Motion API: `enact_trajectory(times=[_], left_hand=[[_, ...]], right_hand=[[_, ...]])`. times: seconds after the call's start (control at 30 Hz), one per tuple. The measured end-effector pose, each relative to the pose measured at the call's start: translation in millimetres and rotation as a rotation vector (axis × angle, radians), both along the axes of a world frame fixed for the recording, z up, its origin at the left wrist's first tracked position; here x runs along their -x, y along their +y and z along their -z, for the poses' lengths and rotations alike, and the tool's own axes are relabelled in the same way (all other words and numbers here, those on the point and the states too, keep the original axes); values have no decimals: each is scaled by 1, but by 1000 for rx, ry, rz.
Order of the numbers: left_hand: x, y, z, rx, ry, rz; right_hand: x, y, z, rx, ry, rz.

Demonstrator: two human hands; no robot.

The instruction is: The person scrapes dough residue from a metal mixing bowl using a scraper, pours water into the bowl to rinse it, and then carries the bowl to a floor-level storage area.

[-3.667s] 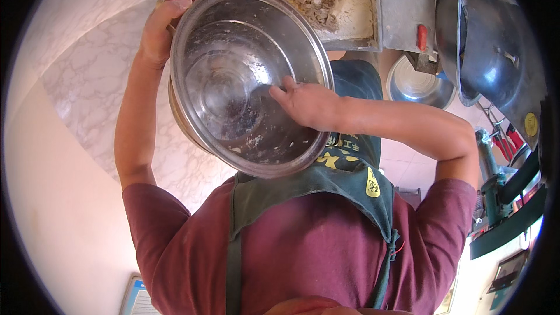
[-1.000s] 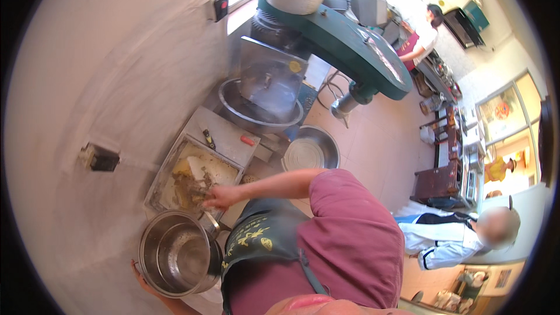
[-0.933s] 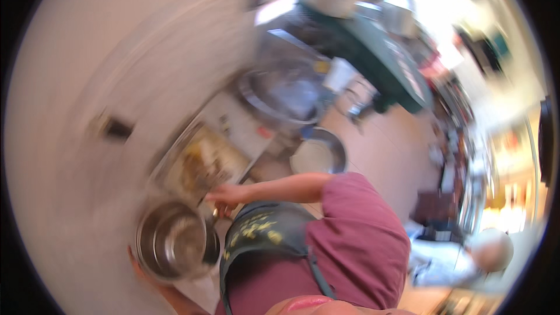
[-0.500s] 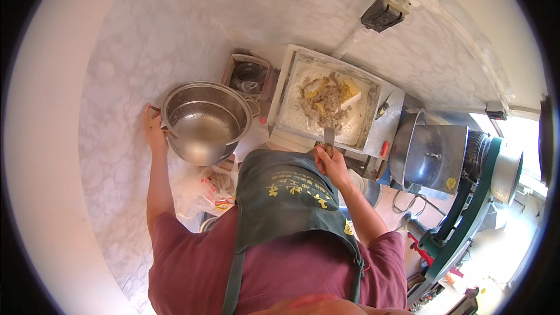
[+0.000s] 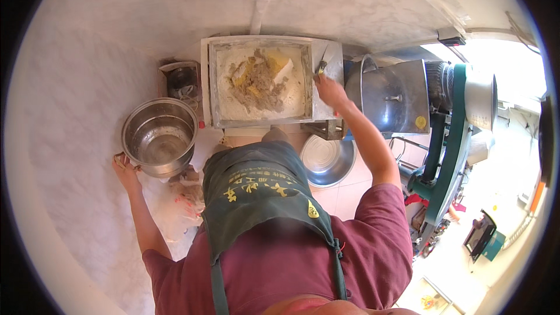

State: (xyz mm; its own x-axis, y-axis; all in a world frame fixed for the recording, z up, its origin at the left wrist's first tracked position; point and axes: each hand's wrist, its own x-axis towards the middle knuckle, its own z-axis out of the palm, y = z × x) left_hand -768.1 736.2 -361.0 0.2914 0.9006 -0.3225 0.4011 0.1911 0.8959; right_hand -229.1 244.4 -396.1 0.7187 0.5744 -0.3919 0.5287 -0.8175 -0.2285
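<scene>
My left hand [image 5: 126,172] is closed round the side handle of a deep, stepped steel pot [image 5: 189,121]. Its inside looks wet and holds nothing I can make out. My right hand [image 5: 331,93], slightly blurred, is over the metal ledge [image 5: 333,58] on the right of a shallow tray [image 5: 309,81]. Its fingers close at the dark handle of a small scraper [image 5: 321,67] whose blade points away from me; the hand partly hides it. Inside the tray, a heap of crumbly brown and yellow mixture [image 5: 256,84] lies on white powder.
A box [image 5: 164,87] with a dark round object stands left of the tray. To the right is a large steel machine drum [image 5: 391,90] with a green-framed drive [image 5: 452,146]. A wide steel basin [image 5: 329,163] is on the tiled floor. A plastic bag [image 5: 181,207] lies below the pot.
My right hand has moved from the tray's near edge with the scraper to the ledge on its right. The pot in my left hand has come nearer and tips less. My view has shifted right.
</scene>
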Motion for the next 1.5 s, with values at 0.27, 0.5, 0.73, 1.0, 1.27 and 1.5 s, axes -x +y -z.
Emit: enact_trajectory(times=[0.27,0.5,0.73,1.0,1.27,1.5], left_hand=[[1,-37,-13,13,18,-119],[12,-44,-10,70,-78,-170],[18,-30,-17,50,-150,-207],[48,11,12,135,-220,-108],[51,1,12,293,-305,-192],[95,16,19,256,-460,-144]], right_hand=[[18,1,24,262,15,-131],[104,-38,34,77,176,123],[114,-57,19,-57,-20,-111],[149,-87,-29,177,196,-71],[96,-89,51,-242,-95,532],[60,-93,49,-229,-314,428]])
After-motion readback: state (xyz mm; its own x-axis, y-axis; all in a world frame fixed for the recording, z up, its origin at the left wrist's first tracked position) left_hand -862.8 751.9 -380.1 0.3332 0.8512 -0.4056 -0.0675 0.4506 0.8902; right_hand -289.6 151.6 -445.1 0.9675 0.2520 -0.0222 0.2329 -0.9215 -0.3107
